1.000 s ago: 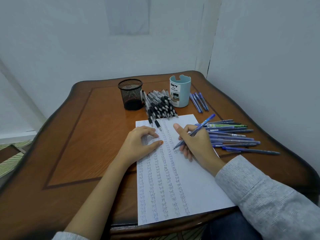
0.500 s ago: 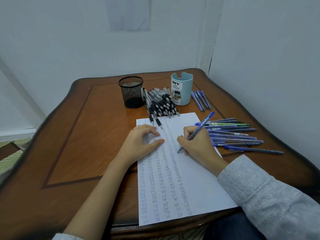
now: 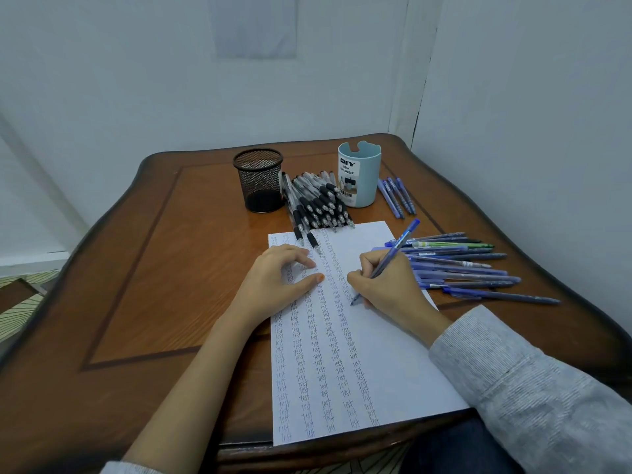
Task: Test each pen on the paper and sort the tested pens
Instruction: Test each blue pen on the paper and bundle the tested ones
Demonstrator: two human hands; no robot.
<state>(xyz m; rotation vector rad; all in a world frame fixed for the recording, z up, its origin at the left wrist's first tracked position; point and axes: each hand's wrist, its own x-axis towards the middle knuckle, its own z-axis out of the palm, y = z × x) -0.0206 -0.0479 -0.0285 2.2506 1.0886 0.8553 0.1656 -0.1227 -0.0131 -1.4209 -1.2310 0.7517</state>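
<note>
Slim blue plastic pen pinched in right hand, tip on white paper sheet lined with "test" columns, left hand pressed there, fingers loosely spread, glossy brown wooden table, pale walls.

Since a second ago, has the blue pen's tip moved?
Yes: the pen tip shifted slightly down the paper, away from its top edge.

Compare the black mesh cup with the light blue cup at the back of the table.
The black mesh cup is see-through wire; the light blue cup is solid-walled and carries a printed label. The mesh cup's rim is an even ring; the blue cup's rim is notched. The mesh cup stands left of the pile of black-grip pens, the blue cup right of it. Both stand upright, and no pens stick out of either.
</note>
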